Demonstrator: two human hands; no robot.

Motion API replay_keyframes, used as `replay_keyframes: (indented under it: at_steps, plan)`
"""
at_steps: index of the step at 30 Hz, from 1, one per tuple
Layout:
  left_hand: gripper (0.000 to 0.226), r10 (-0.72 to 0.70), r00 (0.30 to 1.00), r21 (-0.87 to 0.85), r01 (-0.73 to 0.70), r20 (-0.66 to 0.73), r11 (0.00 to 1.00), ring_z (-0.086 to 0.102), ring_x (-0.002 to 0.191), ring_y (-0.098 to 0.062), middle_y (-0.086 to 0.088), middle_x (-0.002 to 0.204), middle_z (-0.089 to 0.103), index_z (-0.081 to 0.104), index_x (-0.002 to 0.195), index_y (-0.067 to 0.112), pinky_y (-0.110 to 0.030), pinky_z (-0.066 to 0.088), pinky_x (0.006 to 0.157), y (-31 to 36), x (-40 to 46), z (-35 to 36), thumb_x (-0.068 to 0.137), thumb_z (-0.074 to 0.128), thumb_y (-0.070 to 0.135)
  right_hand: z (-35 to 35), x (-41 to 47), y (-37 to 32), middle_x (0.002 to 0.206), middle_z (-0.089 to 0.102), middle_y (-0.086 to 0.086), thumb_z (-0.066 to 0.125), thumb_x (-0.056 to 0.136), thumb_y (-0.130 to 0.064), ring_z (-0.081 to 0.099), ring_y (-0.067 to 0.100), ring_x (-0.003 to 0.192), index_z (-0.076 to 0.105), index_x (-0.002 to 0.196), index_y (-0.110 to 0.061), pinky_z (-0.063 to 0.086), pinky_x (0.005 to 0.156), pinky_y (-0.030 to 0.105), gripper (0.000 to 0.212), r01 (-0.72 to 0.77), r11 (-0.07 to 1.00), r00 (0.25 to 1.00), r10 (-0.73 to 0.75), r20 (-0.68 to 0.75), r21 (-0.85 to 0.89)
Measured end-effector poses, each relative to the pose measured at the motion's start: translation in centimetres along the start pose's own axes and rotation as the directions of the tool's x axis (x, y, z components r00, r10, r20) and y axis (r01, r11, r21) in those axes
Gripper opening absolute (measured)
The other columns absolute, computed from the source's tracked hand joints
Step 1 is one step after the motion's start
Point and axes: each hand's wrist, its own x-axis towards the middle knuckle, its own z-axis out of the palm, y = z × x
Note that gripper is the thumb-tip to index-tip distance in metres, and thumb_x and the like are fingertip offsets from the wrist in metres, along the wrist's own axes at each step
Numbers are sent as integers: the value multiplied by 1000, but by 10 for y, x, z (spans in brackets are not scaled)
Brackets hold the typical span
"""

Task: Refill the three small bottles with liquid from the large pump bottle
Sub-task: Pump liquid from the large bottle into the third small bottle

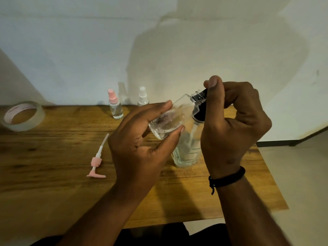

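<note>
Currently a small clear bottle (170, 118) is held tilted above the table (53, 157), body gripped between the curled fingers and thumb of the left hand (140, 139). Its black cap (204, 94) is pinched at the threaded neck by the right hand (234, 125), thumb and forefinger closed round it. Whether the cap is being screwed on or off cannot be told.

Some liquid is seen pooled in the lower end of the held bottle; level is unclear through the blur.

Just beneath the hands the large bottle (186, 153) is stood upright on the table, pump removed. The pink pump head (96, 163) with its tube is laid flat to the left, well apart from it.

At the back edge two more small spray bottles are stood upright, capped: pink-capped bottle (115, 107) and white-capped bottle (142, 97). Liquid is visible in the pink one; the white one is partly hidden, fill cannot be judged.

Judgement: task is mid-way at best, third bottle in hand. Left: cap to be settled, large bottle's pump to be refitted.

A tape roll (23, 116) is lying far left, unused.
</note>
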Motion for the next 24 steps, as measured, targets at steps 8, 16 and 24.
replay_keyframes:
  at_steps: [8, 16, 24]
  plan:
    - [42, -7, 1000, -2, 7, -8, 1000, 71, 110, -13, -3, 117, 71, 67, 121, 6, -27, 60, 89, -3, -1, 1, 85, 87, 13, 1, 0, -3, 74, 60, -15, 67, 99, -9, 62, 15, 67, 60, 76, -20, 47, 66, 52, 26, 0, 1000, 1000, 0, 3, 12]
    - [41, -18, 1000, -33, 18, -3, 999, 72, 111, -16, -5, 117, 72, 68, 121, 4, -32, 61, 89, -4, -3, 0, 85, 87, 13, -2, 2, 0, 73, 64, -9, 67, 100, -10, 63, 16, 66, 61, 76, -20, 47, 68, 48, 26, 22, 1000, 1000, -22, -15, -11]
    - [42, -34, 999, -59, 34, 3, 998, 72, 111, -16, -5, 118, 72, 65, 123, 8, -36, 63, 88, -3, -4, 1, 86, 86, 15, -1, 2, 0, 72, 62, -7, 67, 99, -8, 63, 22, 64, 64, 75, -15, 47, 63, 52, 25, 16, 1000, 1000, -16, 5, 0]
